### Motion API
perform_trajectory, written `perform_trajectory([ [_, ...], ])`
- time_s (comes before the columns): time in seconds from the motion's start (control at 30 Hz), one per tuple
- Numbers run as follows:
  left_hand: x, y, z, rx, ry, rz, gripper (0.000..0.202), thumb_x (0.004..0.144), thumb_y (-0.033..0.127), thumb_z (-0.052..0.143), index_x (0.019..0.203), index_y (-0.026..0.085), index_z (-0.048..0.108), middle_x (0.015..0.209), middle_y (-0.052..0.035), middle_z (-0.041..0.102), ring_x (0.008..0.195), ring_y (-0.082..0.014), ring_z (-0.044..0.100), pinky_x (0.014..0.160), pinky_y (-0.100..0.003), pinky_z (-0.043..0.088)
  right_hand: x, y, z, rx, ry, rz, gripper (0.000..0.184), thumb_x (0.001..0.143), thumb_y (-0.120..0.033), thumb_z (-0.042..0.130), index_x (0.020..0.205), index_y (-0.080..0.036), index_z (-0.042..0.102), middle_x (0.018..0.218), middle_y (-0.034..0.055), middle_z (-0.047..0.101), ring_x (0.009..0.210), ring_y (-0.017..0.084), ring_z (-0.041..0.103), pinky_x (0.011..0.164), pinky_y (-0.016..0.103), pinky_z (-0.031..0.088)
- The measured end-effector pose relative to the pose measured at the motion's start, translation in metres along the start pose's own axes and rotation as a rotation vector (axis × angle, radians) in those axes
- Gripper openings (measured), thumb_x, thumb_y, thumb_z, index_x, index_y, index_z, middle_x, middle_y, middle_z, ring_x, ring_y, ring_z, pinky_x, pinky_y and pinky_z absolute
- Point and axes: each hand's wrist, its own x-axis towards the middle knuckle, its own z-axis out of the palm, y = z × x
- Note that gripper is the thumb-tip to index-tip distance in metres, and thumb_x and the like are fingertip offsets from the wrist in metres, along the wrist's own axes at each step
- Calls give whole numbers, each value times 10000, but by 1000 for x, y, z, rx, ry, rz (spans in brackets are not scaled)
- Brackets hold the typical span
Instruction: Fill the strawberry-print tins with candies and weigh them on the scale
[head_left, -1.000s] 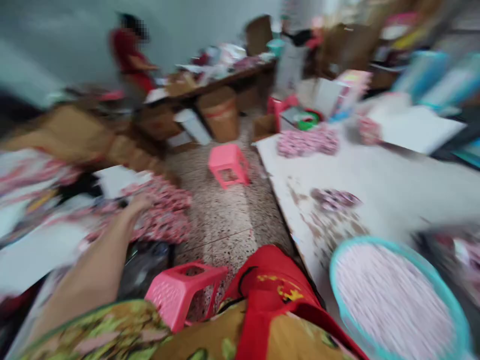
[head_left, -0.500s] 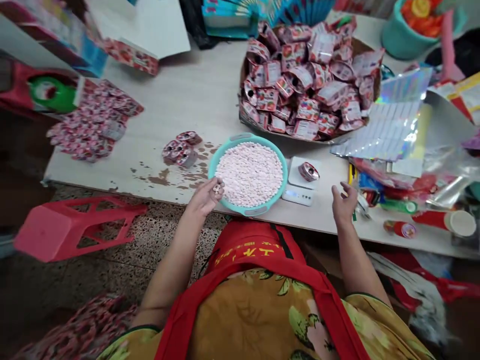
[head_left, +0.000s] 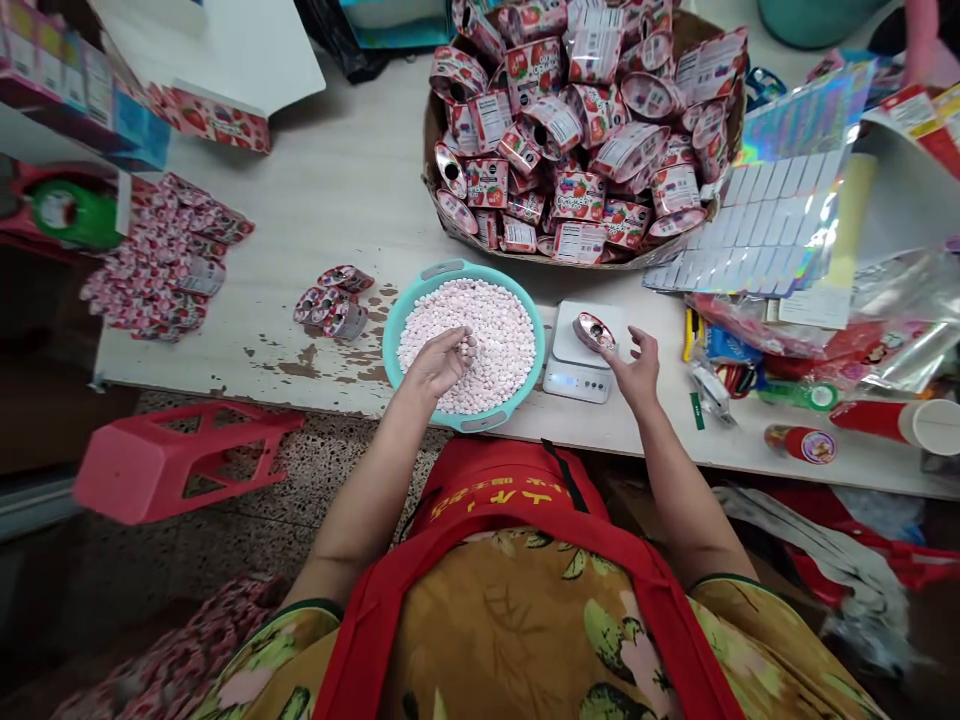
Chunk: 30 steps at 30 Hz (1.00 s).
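A teal basin full of small pink-white candies sits at the table's front edge. My left hand is over the candies, fingers curled round a few of them. To the right stands a small white scale with an open oval tin on it. My right hand hovers beside the scale, fingers spread and empty, close to the tin.
A brown tray heaped with strawberry-print tins stands behind the basin. Three tins lie left of the basin, a pile of packets further left. Holographic sheets, tubes and wrappers crowd the right. A pink stool lies tipped on the floor.
My head turned from the room to the table. My left hand moved from the basin's rim onto the candies. My right hand moved left toward the tin on the scale.
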Motion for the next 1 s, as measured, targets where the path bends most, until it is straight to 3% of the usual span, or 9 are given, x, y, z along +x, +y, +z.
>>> perform_trajectory([
  [0.07,4,-2,5,78,42,16,137,797,58,695,895,121,625,701,-22,635,568,-79,583,482,-154,422,14,-6,17,-35,-34,-11,721,627,-551,801,1230,-213,594,1302,117,605,1210,284,556,1029,481,478],
  [0.17,8,-4,7,168,100,31,178,771,36,688,891,129,596,667,-15,623,509,-69,531,453,-152,366,23,-17,32,-25,-75,28,571,662,-532,775,1101,-192,643,1132,97,679,1080,272,610,1014,472,483],
  [0.33,-2,2,14,245,70,56,132,819,181,707,848,133,587,560,37,478,410,-32,313,406,-166,120,7,-63,23,61,-69,-187,412,733,-460,747,1054,-212,672,1049,68,682,1008,241,638,944,403,515],
  [0.43,-19,5,33,458,-41,264,117,856,236,687,831,142,621,559,42,452,454,-52,329,451,-189,222,-8,-98,25,104,-178,-317,346,756,-412,748,1043,-230,686,1011,55,683,965,233,645,875,377,525],
  [0.53,-30,5,54,765,-144,508,177,911,322,632,839,164,665,731,-16,619,672,-117,550,655,-234,426,-19,-124,42,122,-323,-383,315,771,-418,738,1025,-236,693,977,49,686,921,231,647,847,376,527],
  [0.6,-31,5,61,965,-198,578,230,949,352,563,873,181,698,875,-35,697,845,-163,625,806,-273,465,-25,-135,57,138,-385,-405,316,782,-430,725,1027,-233,694,969,49,689,919,233,648,854,382,527],
  [0.7,-26,6,56,1065,-203,602,291,980,341,476,940,182,718,940,-43,730,928,-184,652,884,-297,479,-29,-144,73,166,-423,-408,333,789,-437,720,1047,-227,695,989,55,696,961,242,653,888,391,523],
  [0.83,-26,11,34,1054,-117,618,329,996,364,467,971,148,715,921,-71,740,878,-187,674,825,-292,511,-25,-151,82,177,-428,-366,342,762,-433,742,1024,-217,702,1001,65,699,964,249,659,894,397,523],
  [1.0,-37,26,16,1662,-97,630,240,981,248,520,1087,234,735,1160,-68,751,1033,-240,697,804,-304,506,-23,-170,103,182,-509,-435,303,718,-347,736,991,-220,708,961,59,704,938,252,659,876,408,530],
])
